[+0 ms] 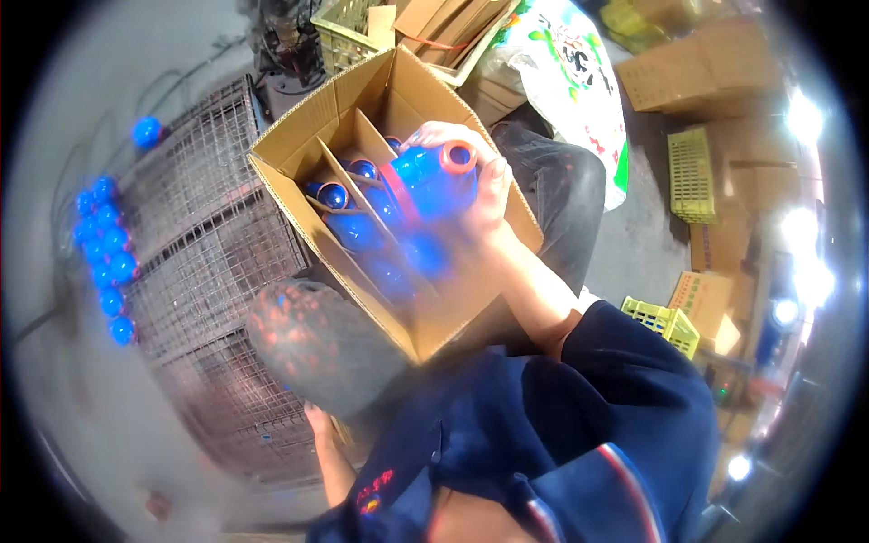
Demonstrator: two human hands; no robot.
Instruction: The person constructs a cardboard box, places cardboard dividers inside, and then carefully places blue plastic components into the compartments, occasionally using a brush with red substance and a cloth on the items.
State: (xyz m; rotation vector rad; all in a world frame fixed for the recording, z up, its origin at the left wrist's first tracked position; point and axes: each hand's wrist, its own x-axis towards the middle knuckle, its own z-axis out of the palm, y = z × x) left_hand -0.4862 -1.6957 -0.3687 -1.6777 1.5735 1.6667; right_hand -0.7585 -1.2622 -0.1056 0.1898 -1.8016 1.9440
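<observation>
My right hand [484, 181] is closed around a shiny blue bottle-like vessel [421, 176] with an orange-red rim and band. It is tilted over an open cardboard box [303, 222], its round mouth turned toward me. Motion blurs its lower part. Cardboard dividers [362, 122] split the box into cells, and several similar blue vessels [333, 195] stand inside with their mouths up. The box rests between my knees. My left hand [319, 423] is low beside my left knee, next to a strip of cardboard; its fingers are mostly hidden.
Left of me lies a rusty wire-mesh rack [213, 217], with several blue round-topped pieces [109, 240] along its far side. Yellow crates [692, 172], cardboard boxes [701, 68] and a white printed sack [570, 81] stand at the back and right.
</observation>
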